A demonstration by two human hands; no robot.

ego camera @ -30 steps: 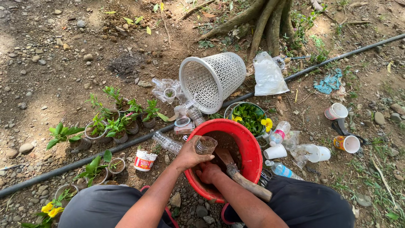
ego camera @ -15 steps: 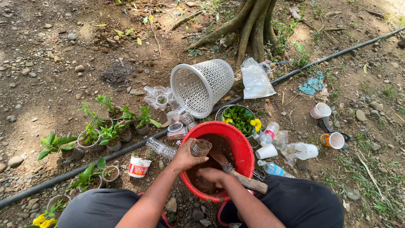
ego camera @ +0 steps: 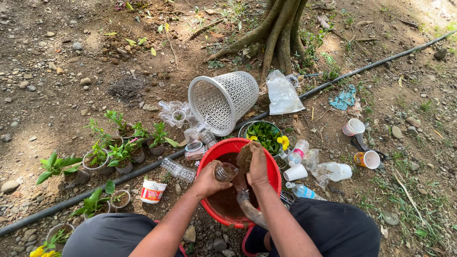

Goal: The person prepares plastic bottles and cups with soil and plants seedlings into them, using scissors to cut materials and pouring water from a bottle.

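The right hand (ego camera: 257,166) has risen from the red basin (ego camera: 271,164), now closed around a clump of soil (ego camera: 245,154); the left hand (ego camera: 207,180) grips a clear plastic cup (ego camera: 225,171)

Basin between the knees, pots to its left

The basin (ego camera: 271,178) holds soil; a tipped basket (ego camera: 223,99) lies behind it, seedling pots (ego camera: 124,159) left (along a hose (ego camera: 143,170)), cups (ego camera: 354,145) right.

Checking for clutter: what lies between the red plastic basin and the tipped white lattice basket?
In the head view, clear cut plastic bottles and a black hose lie between the red plastic basin and white lattice basket.
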